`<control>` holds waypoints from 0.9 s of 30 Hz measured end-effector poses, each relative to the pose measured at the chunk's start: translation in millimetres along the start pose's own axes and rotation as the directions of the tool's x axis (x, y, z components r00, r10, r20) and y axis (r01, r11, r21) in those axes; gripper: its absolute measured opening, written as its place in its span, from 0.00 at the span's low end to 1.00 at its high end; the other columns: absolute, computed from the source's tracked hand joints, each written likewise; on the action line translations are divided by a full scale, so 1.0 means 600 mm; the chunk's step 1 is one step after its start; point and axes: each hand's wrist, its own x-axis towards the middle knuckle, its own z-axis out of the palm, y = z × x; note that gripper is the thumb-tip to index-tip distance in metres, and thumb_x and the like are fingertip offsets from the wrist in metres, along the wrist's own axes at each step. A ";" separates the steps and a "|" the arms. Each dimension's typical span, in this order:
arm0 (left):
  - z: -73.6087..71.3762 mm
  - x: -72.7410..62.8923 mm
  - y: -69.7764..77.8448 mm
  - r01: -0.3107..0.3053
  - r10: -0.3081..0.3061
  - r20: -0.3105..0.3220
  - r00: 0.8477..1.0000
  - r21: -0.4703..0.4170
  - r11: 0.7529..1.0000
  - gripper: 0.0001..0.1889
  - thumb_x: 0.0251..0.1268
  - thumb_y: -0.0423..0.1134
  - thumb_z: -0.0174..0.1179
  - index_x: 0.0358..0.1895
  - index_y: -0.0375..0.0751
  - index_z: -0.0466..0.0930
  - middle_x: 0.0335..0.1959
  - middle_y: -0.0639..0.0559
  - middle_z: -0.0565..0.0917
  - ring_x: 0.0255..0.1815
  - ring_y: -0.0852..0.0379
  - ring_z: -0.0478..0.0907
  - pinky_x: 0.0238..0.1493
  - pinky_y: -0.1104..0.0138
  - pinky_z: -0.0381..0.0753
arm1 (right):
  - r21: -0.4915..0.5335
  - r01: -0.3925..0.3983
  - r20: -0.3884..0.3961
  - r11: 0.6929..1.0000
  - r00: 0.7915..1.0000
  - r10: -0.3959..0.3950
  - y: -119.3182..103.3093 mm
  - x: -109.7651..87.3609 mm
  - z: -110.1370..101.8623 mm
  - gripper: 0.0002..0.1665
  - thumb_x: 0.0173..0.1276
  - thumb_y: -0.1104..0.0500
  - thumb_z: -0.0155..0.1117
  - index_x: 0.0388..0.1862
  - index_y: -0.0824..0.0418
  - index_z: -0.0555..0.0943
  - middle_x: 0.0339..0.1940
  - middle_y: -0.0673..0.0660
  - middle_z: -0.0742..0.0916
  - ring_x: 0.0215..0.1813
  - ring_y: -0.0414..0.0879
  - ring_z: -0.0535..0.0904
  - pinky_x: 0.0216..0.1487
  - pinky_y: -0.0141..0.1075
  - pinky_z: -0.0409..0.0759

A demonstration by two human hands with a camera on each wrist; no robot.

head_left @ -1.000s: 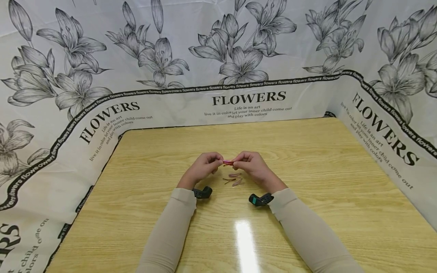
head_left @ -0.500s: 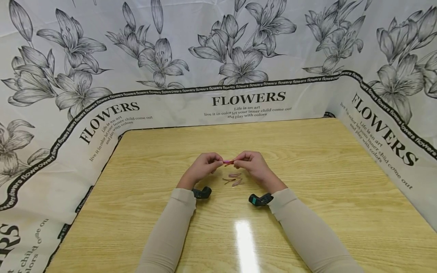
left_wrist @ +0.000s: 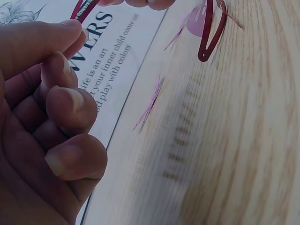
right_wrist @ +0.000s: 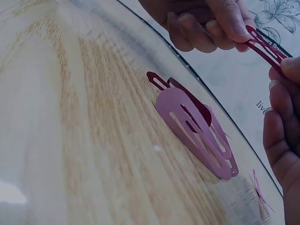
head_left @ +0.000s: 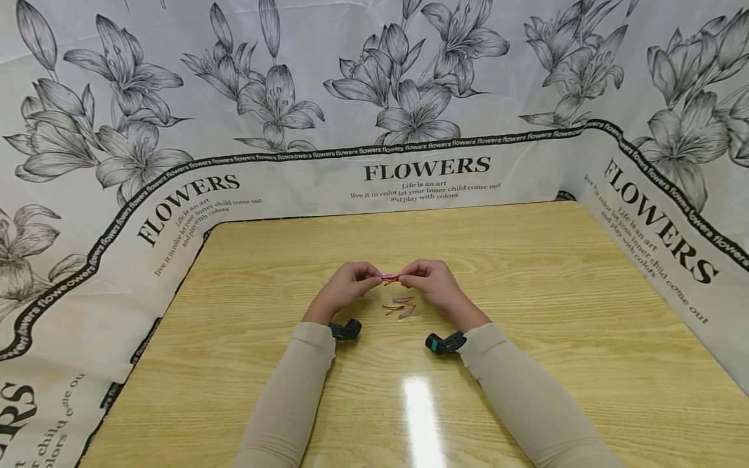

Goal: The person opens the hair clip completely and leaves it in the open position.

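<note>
My left hand point(head_left: 350, 286) and right hand point(head_left: 435, 286) pinch opposite ends of a slim red snap hair clip point(right_wrist: 265, 56), thumbs against fingertips, above the middle of the table. In the right wrist view the held clip's frame has an open slot along it; fingertips cover both ends. Nearer the wearer, on the tabletop, lie a pink snap hair clip point(right_wrist: 180, 110) and a dark red snap hair clip point(left_wrist: 205, 49), overlapping in both wrist views. A small bundle of thin pink strands point(left_wrist: 151, 105) also lies on the wood.
The light wooden table point(head_left: 526, 273) is bounded at the back and sides by a white cloth point(head_left: 304, 185) printed with flowers and lettering. Black wrist devices point(head_left: 346, 330) sit at both cuffs. Glare point(head_left: 421, 416) shines on the near tabletop.
Both hands stay almost in place with the red hair clip between them, shifting only slightly. The clips lying on the table look unmoved.
</note>
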 end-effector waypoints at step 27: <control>-0.001 0.005 -0.013 0.056 -0.053 -0.018 0.998 0.169 0.984 0.11 0.71 0.46 0.56 0.43 0.46 0.85 0.37 0.52 0.82 0.31 0.57 0.71 0.34 0.67 0.73 | -0.339 0.014 0.032 0.941 0.999 -0.003 0.010 -0.001 0.009 0.03 0.66 0.55 0.66 0.38 0.50 0.86 0.40 0.50 0.87 0.42 0.44 0.80 0.48 0.41 0.78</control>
